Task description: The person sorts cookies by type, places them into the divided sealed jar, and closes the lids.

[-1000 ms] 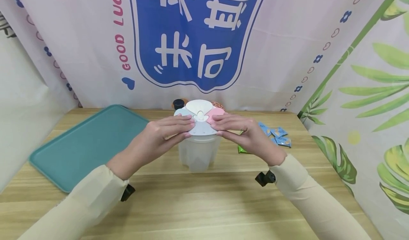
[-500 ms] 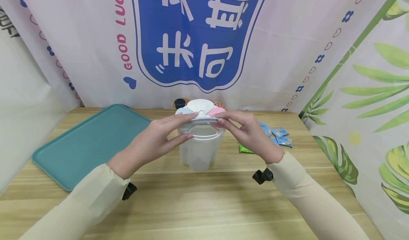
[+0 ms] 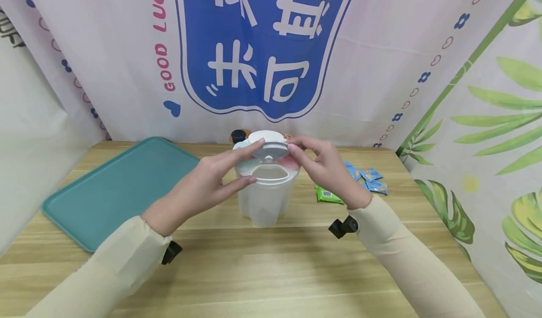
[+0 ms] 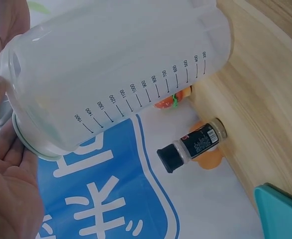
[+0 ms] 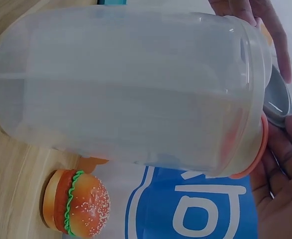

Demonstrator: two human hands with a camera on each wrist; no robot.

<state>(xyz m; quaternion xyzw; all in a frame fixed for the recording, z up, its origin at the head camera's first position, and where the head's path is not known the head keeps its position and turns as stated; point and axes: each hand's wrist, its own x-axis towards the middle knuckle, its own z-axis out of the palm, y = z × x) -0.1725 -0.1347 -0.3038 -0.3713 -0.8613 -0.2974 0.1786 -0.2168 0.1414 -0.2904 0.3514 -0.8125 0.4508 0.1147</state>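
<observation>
A translucent storage container [image 3: 266, 210] stands upright on the table, its lid split into coloured sections. The front flap [image 3: 273, 150] is tilted up, its grey underside showing above an opening in the rim. My right hand [image 3: 328, 170] pinches that flap's right edge between thumb and index finger. On the other side, my left hand [image 3: 205, 184] has its index finger stretched to the flap's left edge, while its thumb touches the front rim. Printed volume marks run along the container wall [image 4: 131, 94] in the left wrist view. Nothing is visible inside the container.
A teal tray [image 3: 123, 195] lies at the left. Behind the container are a black-capped seasoning bottle [image 4: 200, 142] and a toy hamburger [image 5: 78, 201]. Blue packets [image 3: 376, 186] and a green packet [image 3: 328, 194] lie to the right. A printed cloth [image 3: 381, 50] hangs behind the table.
The front flap, lying flat one second ago, has swung up and uncovered the opening. My right hand has risen with it. My left index finger has lifted while the thumb has stayed near the rim.
</observation>
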